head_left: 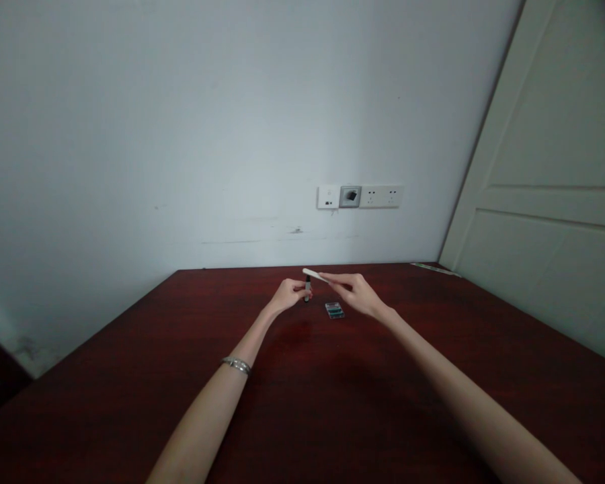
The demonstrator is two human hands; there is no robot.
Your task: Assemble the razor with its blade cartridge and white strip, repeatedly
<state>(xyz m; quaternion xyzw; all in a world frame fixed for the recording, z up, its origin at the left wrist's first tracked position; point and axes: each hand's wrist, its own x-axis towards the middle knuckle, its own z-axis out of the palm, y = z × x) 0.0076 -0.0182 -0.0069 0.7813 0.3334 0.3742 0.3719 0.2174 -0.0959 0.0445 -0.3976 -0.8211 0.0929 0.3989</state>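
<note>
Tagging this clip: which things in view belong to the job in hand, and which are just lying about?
In use:
dark-ended tube, in the left hand
white stick, in the right hand
probably the small clear case nearby

Apparently lying about:
thin strip at the far right edge of the table

dark-red table (302,410) | small flat case (335,310) toward back | thin strip (436,269) far right

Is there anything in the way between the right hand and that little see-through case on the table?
Nothing that shows: the small case lies on the bare table near the right hand. That hand does hold a white stick, but it points away from the case.
</note>
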